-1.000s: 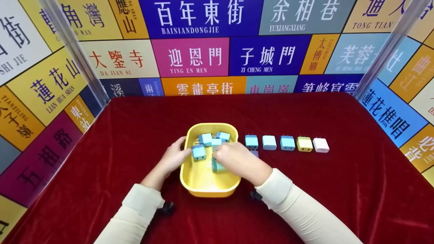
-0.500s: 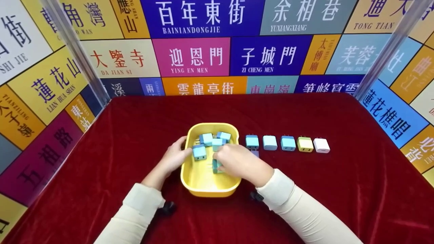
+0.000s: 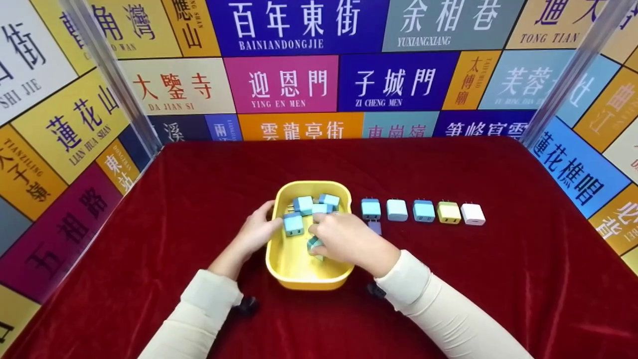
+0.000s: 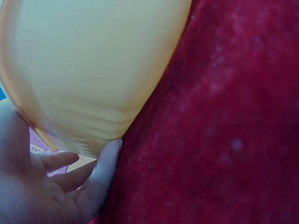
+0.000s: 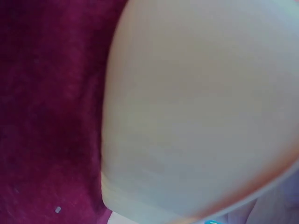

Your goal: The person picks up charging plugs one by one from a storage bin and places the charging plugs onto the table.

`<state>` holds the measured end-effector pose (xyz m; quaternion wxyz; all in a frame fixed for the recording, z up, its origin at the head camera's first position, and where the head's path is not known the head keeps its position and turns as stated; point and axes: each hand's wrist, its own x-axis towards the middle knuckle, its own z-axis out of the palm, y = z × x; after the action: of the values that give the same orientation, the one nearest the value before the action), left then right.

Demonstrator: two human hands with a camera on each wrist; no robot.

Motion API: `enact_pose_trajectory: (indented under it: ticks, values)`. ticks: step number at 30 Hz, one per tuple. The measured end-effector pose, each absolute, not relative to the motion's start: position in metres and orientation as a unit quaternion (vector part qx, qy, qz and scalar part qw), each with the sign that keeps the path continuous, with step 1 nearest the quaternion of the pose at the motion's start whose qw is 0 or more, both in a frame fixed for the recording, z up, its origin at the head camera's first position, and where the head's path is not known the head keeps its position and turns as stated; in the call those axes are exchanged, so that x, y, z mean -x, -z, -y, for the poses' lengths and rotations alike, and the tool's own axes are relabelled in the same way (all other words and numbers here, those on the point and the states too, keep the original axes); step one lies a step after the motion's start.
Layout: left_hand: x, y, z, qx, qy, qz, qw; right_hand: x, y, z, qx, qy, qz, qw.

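A yellow plastic tub [image 3: 309, 285] holds several blue-and-teal two-prong USB charger plugs [image 3: 293, 224]. My left hand [image 3: 256, 229] grips its left side, the thumb at the rim and the other fingers against the outer wall. In the left wrist view, those fingers of the left hand [image 4: 56, 186] lie against the tub's wall [image 4: 103, 60]. My right hand [image 3: 346, 239] reaches over the right rim and pinches a teal charger plug [image 3: 314, 247] inside the tub, partly covered by the fingers. The tub's wall [image 5: 196, 102] fills most of the right wrist view.
Right of the tub stands a row of charger plugs: dark-and-light blue [image 3: 370, 209], pale blue [image 3: 397, 210], blue [image 3: 423, 211], yellow-green [image 3: 448, 213] and white [image 3: 473, 214]. A purple plug [image 3: 375, 228] sits below the row's left end. Red velvet cloth [image 3: 209, 169] covers the table.
The teal plug in my right hand has turned from lying sideways, prongs left, to a tilted stance. The fingers have shifted slightly. My left hand and the tub stay in place.
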<state>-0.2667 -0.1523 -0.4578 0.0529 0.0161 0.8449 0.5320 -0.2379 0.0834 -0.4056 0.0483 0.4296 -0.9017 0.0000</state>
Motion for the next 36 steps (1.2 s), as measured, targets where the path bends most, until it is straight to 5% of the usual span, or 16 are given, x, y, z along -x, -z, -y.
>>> enact_pose_trajectory:
  ticks: [8,36]
  values:
    - [0.2666,0.4575,0.1529,-0.016,-0.524,-0.85,0.049,0.238,0.4003,-0.0865,-0.483,-0.01,0.875,0.011]
    - [0.2664,0.4577,0.1534,-0.018,-0.525,-0.849,0.05,0.2353,0.4041,-0.0827,-0.452,0.001,0.892,0.021]
